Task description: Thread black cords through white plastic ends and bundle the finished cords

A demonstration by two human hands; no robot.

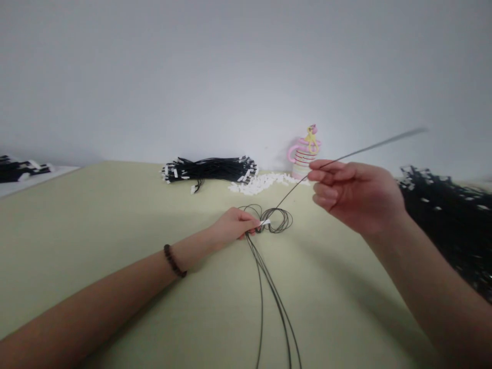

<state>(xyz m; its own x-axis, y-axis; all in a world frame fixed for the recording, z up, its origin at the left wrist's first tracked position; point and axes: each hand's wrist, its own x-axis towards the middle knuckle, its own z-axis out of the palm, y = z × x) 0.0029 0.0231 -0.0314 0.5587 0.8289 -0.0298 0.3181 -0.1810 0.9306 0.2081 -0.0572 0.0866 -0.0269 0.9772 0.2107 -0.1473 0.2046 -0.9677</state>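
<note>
Near the middle of the table, my left hand point(242, 224) is closed on a thin black cable point(283, 220) gathered into loops. A small white piece point(265, 222) sits on the cable beside my fingertips. Several strands run from under this hand toward the front edge of the view. Raised at the right, my right hand point(346, 189) pinches one strand between thumb and fingers. That strand slants up from the loops, and its free end past my hand is blurred.
A bundle of black cables with white ends point(209, 169) lies at the back, beside scattered small white pieces point(257, 183). A pink-handled striped cup point(303, 156) stands near the wall. More black cables pile at the right point(449, 220) and far left point(19, 169).
</note>
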